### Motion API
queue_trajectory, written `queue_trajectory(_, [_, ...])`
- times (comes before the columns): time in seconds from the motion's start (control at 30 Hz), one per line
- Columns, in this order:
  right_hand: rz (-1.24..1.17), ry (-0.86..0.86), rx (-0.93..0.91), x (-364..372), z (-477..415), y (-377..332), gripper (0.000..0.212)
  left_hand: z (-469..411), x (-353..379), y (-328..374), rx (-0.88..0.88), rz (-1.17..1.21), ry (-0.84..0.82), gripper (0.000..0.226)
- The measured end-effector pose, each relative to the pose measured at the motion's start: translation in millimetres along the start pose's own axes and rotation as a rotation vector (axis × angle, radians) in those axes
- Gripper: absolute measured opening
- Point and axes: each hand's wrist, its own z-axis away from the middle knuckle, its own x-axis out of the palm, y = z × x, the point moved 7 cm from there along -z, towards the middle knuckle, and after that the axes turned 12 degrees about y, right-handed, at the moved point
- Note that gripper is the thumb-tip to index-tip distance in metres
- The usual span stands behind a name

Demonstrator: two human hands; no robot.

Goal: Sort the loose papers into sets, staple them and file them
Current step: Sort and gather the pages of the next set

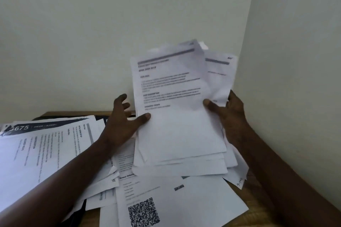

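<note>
Two hands: the left hand point(120, 127) at nine o'clock, the right hand point(233, 116) at three. One sheaf of papers point(177, 125), one QR-code sheet point(166, 199) at six o'clock. Loose sheets point(46, 153) on the one bench point(257, 217) overlap beyond counting.

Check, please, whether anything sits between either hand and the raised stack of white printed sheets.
Nothing visible does. The left hand rests its thumb on the stack of white printed sheets at its left edge, and the right hand grips its right edge directly. No stapler or file shows.
</note>
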Motion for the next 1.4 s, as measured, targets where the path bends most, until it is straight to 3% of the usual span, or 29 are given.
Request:
queue_trajectory(0.07, [-0.105,-0.018,0.034,1.4,-2.5,-11.6,0.035,-0.7,5.6,5.5,-0.066,0.171,-0.075,0.102])
queue_trajectory(0.2, [-0.030,-0.049,-0.079,7.1,-2.5,-37.6,0.032,3.2,11.3,26.6,0.041,0.306,-0.108,0.050])
queue_trajectory(0.33, [0.036,-0.143,-0.151,25.5,3.0,-65.8,0.038,8.4,6.6,55.0,0.222,0.296,-0.009,0.036])
queue_trajectory(0.47, [0.110,-0.125,-0.278,32.8,4.9,-95.6,0.017,10.9,1.8,72.6,0.314,0.337,0.070,0.028])
queue_trajectory(0.57, [0.129,-0.097,-0.390,35.1,7.6,-116.6,0.021,14.7,-5.1,79.3,0.366,0.384,0.081,0.033])
queue_trajectory(0.63, [0.107,-0.065,-0.429,33.8,9.4,-126.4,0.026,15.3,-8.4,79.6,0.413,0.307,0.076,0.049])
queue_trajectory(0.7, [0.099,-0.037,-0.420,30.6,9.7,-125.2,0.016,10.5,-6.3,74.3,0.368,0.290,0.062,0.056])
queue_trajectory(0.77, [0.134,-0.016,-0.342,24.5,10.9,-111.3,0.014,11.5,1.0,75.2,0.321,0.357,0.050,0.023])
queue_trajectory(0.8, [0.161,-0.023,-0.284,20.6,11.9,-100.5,0.020,12.5,5.3,74.8,0.299,0.349,0.038,0.020])
queue_trajectory(0.93, [0.238,-0.066,-0.094,0.9,19.0,-60.1,0.043,19.9,23.1,59.6,0.163,0.333,-0.100,0.041])
queue_trajectory(1.03, [0.211,-0.066,-0.020,-8.4,20.7,-47.8,0.048,19.5,28.6,50.5,0.076,0.345,-0.123,0.050])
queue_trajectory(1.17, [0.231,-0.081,0.003,-10.4,23.6,-37.6,0.043,25.1,33.8,42.7,0.065,0.335,-0.143,0.040])
queue_trajectory(1.33, [0.168,0.047,-0.160,-12.8,21.4,-54.5,0.018,22.0,29.8,50.1,0.083,0.411,-0.114,0.035])
queue_trajectory(1.4, [0.207,0.032,-0.203,-8.5,21.5,-55.0,0.019,23.8,30.1,53.0,0.107,0.427,-0.138,0.040])
